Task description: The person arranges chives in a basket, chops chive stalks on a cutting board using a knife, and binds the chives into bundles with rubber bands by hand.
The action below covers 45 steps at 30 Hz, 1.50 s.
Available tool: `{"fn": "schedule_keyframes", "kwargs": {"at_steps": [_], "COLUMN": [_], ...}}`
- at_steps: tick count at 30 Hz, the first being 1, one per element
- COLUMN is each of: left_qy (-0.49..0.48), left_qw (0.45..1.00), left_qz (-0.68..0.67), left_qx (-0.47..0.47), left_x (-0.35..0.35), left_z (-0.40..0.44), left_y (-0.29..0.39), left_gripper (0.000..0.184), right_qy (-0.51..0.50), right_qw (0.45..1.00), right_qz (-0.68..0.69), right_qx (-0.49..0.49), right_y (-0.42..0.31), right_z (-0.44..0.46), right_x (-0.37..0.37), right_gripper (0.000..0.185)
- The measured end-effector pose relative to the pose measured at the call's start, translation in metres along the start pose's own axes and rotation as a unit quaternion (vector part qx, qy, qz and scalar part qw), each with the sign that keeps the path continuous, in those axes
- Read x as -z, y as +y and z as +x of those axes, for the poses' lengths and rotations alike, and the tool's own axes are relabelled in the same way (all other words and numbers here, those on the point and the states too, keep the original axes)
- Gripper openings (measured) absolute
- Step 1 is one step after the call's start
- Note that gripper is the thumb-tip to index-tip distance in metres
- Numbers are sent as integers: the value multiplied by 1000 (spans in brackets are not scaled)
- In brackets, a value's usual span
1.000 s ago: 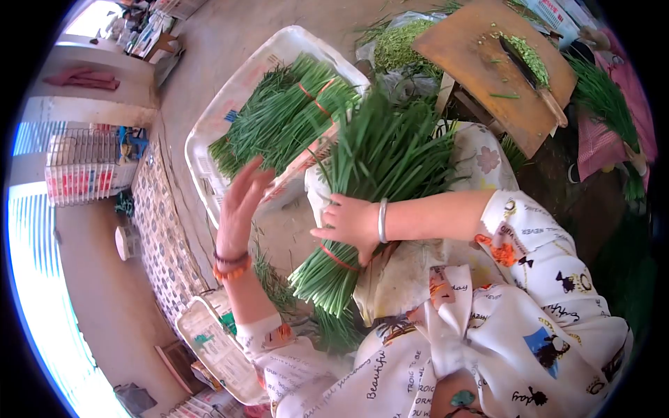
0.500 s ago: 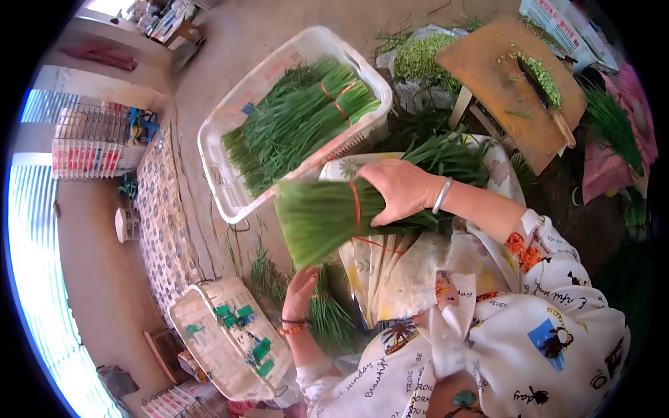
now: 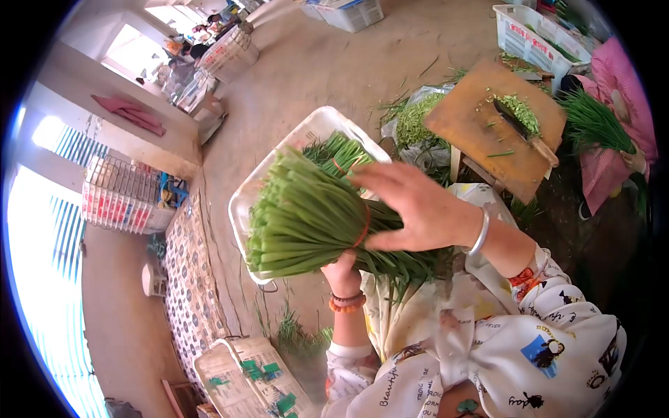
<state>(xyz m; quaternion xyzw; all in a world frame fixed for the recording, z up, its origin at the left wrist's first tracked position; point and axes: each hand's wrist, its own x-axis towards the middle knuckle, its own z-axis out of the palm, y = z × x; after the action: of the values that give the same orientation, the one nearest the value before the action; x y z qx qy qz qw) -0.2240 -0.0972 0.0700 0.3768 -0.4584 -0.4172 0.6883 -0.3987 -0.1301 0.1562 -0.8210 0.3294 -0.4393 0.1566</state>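
Observation:
A thick bundle of green chives (image 3: 306, 223), tied with a red band, is raised in front of me with its cut ends to the left. My left hand (image 3: 341, 274) grips it from underneath near the band; most of its fingers are hidden behind the stalks. Over the leafy side, my right hand (image 3: 428, 212) has its thumb and fingers spread wide, close to or touching the bundle, slightly blurred. Behind the bundle stands a white plastic basket (image 3: 240, 202) with more banded chives (image 3: 341, 150) inside. A stained floral apron (image 3: 401, 313) covers my lap.
On the right, a wooden board (image 3: 467, 111) carries a knife (image 3: 519, 125) and chopped greens. A bag of chopped greens (image 3: 418, 117) is beside it. Another person's hand (image 3: 635, 160) holds chives at far right. A taped white crate (image 3: 261, 380) sits at lower left.
My left hand has risen from below to grip the bundle. My right hand has loosened and spread its fingers. The bundle is tilted with its cut ends higher, and my view has shifted.

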Motion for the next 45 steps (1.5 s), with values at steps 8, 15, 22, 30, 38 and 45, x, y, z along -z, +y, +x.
{"fn": "schedule_keyframes", "kwargs": {"at_steps": [8, 15, 22, 30, 38, 45], "left_qy": [-29, -16, -14, 10, -32, -99], "left_qw": [997, 996, 996, 989, 994, 989], "left_qz": [-27, 45, 52, -77, -32, -9], "left_qx": [69, 71, 65, 126, 99, 111], "left_x": [-22, -25, -23, -26, 3, 3], "left_z": [-10, -14, -16, -13, -13, -14], "left_y": [-4, -2, -3, 2, -15, -17], "left_gripper": [31, 25, 27, 39, 46, 44], "right_qy": [95, 120, 130, 98, -289, -146], "right_qw": [993, 977, 962, 989, 844, 968], "right_qz": [-33, -178, -218, -27, 398, 113], "right_qx": [55, 13, 98, 111, -214, -171], "right_y": [-1, -3, 6, 11, 32, 47], "right_z": [-3, -7, -9, -7, -45, -48], "right_x": [-3, -6, -14, -8, 49, 27], "right_gripper": [32, 22, 7, 13, 1, 81]}}
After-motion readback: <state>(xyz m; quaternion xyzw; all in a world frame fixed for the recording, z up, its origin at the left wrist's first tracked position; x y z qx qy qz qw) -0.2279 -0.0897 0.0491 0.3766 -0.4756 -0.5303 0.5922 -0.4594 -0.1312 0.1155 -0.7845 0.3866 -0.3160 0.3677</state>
